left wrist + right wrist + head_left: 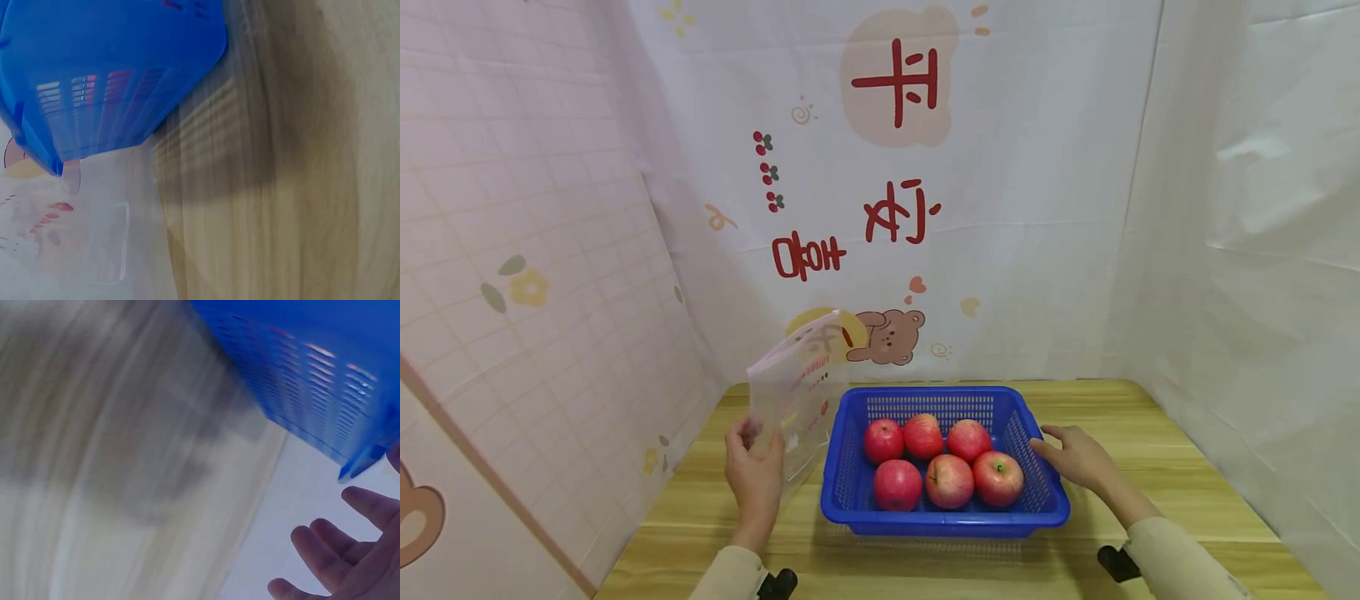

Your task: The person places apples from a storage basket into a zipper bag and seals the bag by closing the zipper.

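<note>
A blue plastic basket point(850, 492) sits in the middle of the wooden table point(1180, 492) and holds several red apples point(950, 481). My left hand point(754, 471) holds a clear zip bag point(797, 392) upright just left of the basket, pinching it near the bottom edge. My right hand point(1072, 457) hovers with relaxed fingers beside the basket's right rim. In the left wrist view the basket point(106, 69) and the bag point(69, 244) are blurred. In the right wrist view the basket's wall point(312, 369) and my fingers point(325, 550) show, spread and empty.
White printed curtains point(925, 208) close off the back and right side, and a pink tiled sheet point(527, 292) hangs on the left. Bare wood lies in front of the basket and to its right.
</note>
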The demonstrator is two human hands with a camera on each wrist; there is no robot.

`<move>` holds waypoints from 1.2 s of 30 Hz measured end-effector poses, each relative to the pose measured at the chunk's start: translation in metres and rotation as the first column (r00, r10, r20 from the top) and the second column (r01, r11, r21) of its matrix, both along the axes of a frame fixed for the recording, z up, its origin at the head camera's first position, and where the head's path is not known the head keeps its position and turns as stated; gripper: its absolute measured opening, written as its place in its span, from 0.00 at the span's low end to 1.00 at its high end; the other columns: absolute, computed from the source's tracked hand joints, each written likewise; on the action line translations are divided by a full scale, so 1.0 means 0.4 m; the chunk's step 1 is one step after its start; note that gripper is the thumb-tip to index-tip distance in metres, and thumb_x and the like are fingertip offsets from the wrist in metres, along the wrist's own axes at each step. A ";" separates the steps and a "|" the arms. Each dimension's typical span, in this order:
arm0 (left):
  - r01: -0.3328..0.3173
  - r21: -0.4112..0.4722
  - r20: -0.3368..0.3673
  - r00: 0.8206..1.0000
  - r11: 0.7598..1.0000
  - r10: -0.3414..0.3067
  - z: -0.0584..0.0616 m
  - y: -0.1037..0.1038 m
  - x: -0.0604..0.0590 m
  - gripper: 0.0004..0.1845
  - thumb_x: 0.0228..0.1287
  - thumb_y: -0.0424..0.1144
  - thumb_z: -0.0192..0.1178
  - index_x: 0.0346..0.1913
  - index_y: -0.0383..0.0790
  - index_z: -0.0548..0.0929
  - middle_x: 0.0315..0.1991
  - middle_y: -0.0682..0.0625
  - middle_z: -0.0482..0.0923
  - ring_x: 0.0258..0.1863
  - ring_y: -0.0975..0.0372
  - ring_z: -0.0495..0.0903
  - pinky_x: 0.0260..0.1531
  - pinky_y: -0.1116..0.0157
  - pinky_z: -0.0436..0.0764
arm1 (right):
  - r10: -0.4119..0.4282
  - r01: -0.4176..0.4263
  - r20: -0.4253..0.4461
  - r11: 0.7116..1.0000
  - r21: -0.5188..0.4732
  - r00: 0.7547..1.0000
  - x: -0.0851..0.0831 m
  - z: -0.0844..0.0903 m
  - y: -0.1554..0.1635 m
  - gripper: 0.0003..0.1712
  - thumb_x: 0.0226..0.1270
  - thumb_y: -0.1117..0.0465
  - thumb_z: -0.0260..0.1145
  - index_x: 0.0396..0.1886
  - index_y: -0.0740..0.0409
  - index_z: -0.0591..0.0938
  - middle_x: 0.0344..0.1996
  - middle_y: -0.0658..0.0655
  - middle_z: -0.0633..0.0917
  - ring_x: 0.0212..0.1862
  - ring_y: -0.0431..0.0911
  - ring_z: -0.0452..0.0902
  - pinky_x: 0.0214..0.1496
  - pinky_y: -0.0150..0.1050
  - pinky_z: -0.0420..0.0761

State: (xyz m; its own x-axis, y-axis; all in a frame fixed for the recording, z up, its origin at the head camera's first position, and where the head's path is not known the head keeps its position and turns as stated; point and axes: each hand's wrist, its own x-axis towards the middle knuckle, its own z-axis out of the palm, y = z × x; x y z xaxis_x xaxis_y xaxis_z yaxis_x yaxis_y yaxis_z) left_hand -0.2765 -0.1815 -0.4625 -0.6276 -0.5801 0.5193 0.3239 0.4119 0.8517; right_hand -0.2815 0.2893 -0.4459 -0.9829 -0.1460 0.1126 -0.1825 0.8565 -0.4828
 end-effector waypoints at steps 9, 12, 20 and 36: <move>-0.012 0.033 0.008 1.000 0.999 0.012 -0.007 0.029 0.020 0.23 0.54 0.30 0.70 0.52 0.30 0.74 0.44 0.39 0.79 0.46 0.53 0.75 0.50 0.57 0.69 | -0.023 0.026 -0.084 0.999 0.035 0.996 -0.017 0.078 -0.033 0.36 0.74 0.46 0.57 0.64 0.75 0.73 0.57 0.79 0.75 0.59 0.74 0.69 0.55 0.68 0.71; -0.010 0.041 0.024 1.000 0.999 0.009 -0.007 0.037 0.033 0.23 0.54 0.31 0.70 0.52 0.29 0.74 0.44 0.38 0.79 0.46 0.52 0.75 0.49 0.56 0.69 | -0.025 0.028 -0.101 0.999 0.036 0.995 -0.029 0.107 -0.060 0.36 0.74 0.46 0.57 0.64 0.74 0.72 0.58 0.80 0.74 0.61 0.74 0.68 0.56 0.69 0.69; 0.007 0.095 0.112 0.994 0.995 -0.017 -0.009 0.062 0.076 0.25 0.58 0.33 0.69 0.55 0.31 0.72 0.48 0.37 0.77 0.49 0.47 0.76 0.51 0.50 0.71 | -0.009 0.006 -0.119 1.000 -0.031 0.993 -0.054 0.179 -0.186 0.33 0.75 0.48 0.57 0.66 0.71 0.73 0.60 0.76 0.74 0.64 0.71 0.67 0.63 0.66 0.66; 0.004 0.119 0.113 0.993 0.993 -0.018 -0.027 0.099 0.112 0.24 0.56 0.31 0.70 0.54 0.33 0.71 0.49 0.40 0.78 0.48 0.48 0.77 0.49 0.51 0.73 | 0.132 -0.146 -0.062 0.933 -0.330 0.989 -0.051 0.278 -0.549 0.29 0.75 0.47 0.56 0.69 0.55 0.74 0.63 0.60 0.77 0.61 0.58 0.75 0.61 0.57 0.73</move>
